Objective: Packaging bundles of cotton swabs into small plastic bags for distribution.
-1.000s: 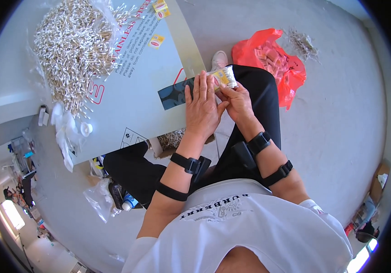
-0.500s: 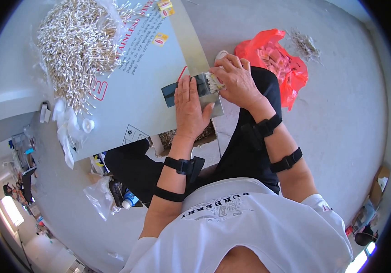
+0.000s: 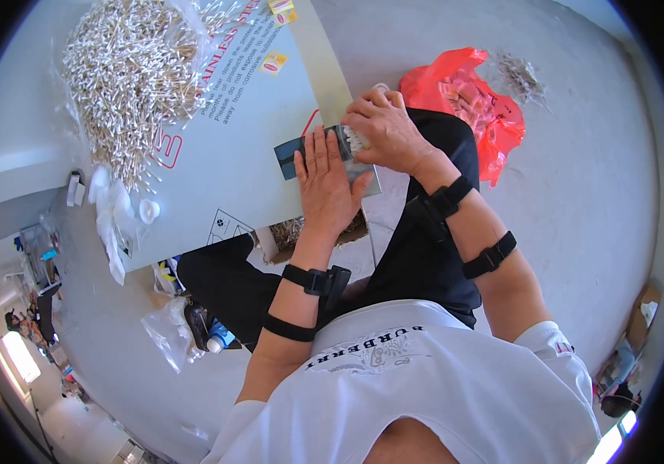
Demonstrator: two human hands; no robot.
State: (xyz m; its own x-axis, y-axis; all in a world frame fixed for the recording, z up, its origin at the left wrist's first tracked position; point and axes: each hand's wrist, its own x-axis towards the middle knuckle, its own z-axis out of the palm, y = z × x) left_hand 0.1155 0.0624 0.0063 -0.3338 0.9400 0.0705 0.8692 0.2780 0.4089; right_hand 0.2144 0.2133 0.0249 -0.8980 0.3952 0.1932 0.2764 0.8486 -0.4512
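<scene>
My left hand (image 3: 324,182) lies flat near the right edge of the table, fingers stretched out over a dark, shiny strip (image 3: 289,158). Its thumb is spread toward my right hand. My right hand (image 3: 390,138) is closed, palm down, around a small bundle of cotton swabs (image 3: 354,139). White swab tips poke out on the side facing my left fingers, against the strip's right end. The rest of the bundle is hidden under the right fingers. Whether the swabs are inside a clear sleeve there, I cannot tell.
A big heap of loose cotton swabs (image 3: 127,73) covers the table's (image 3: 224,166) far left. Small yellow labels (image 3: 273,63) lie beyond my hands. On the floor at right sits a red plastic bag (image 3: 494,135) of pinkish packets. Below the table edge stands a cardboard box (image 3: 351,230) of swabs.
My right hand has shifted slightly left with the swabs, closer to my left fingers. The yellow patch seen on the bundle is now covered. My left hand stays nearly in place.
</scene>
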